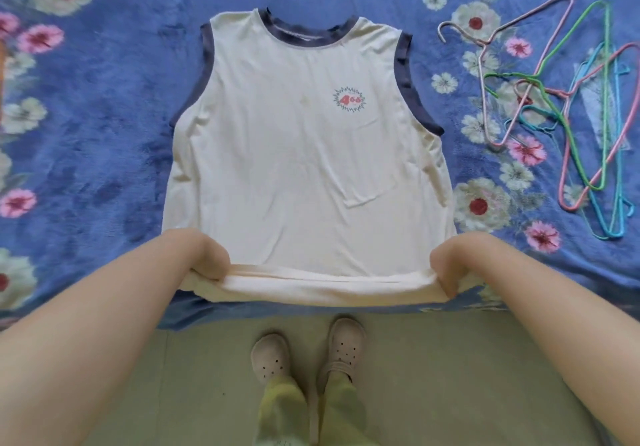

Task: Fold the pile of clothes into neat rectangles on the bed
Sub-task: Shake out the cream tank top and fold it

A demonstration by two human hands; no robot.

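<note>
Gripping the cream tank top's [304, 154] hem, left hand [204, 255] and right hand [450, 262].

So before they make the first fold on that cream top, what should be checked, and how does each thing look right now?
1. Cream sleeveless top with navy trim lies flat, front up, on the blue floral blanket: ok.
2. Left hand grips the left hem corner: ok.
3. Right hand grips the right hem corner: ok.
4. Hem pulled straight between the hands: ok, though it is bunched into a roll.
5. Body free of creases: not ok, a few wrinkles show low on the right side.
6. Coloured wire hangers lie apart from the top: ok.
</note>
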